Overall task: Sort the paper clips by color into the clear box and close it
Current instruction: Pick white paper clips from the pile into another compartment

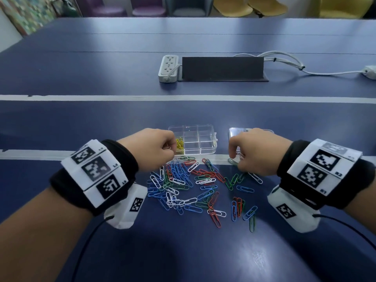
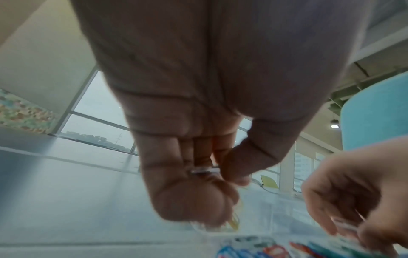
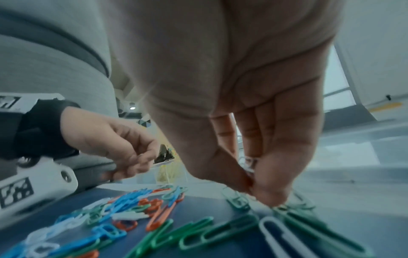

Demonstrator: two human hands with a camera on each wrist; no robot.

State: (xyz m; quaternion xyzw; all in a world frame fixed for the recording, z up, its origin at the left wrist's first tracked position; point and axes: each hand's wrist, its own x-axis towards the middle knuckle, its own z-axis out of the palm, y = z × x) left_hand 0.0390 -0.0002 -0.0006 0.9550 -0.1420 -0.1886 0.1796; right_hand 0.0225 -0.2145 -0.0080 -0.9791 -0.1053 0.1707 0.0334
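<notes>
The clear compartment box [image 1: 205,148] stands open past the pile, with yellow clips [image 1: 180,144] in its near-left cell. Its lid [image 1: 236,131] lies to the right, partly behind my right hand. A loose pile of blue, white, green and red paper clips [image 1: 193,186] spreads across the blue table. My left hand [image 1: 169,152] hovers at the box's left end, fingers curled round a white clip [image 2: 204,170]. My right hand [image 1: 236,159] is down at the pile's right edge, pinching white clips [image 3: 248,162] just above some green clips [image 3: 236,200].
A white power strip [image 1: 168,68], a black flap [image 1: 222,68] and white cables [image 1: 284,60] lie farther back on the table. A white stripe [image 1: 40,154] runs under the box. Chairs stand beyond the far edge.
</notes>
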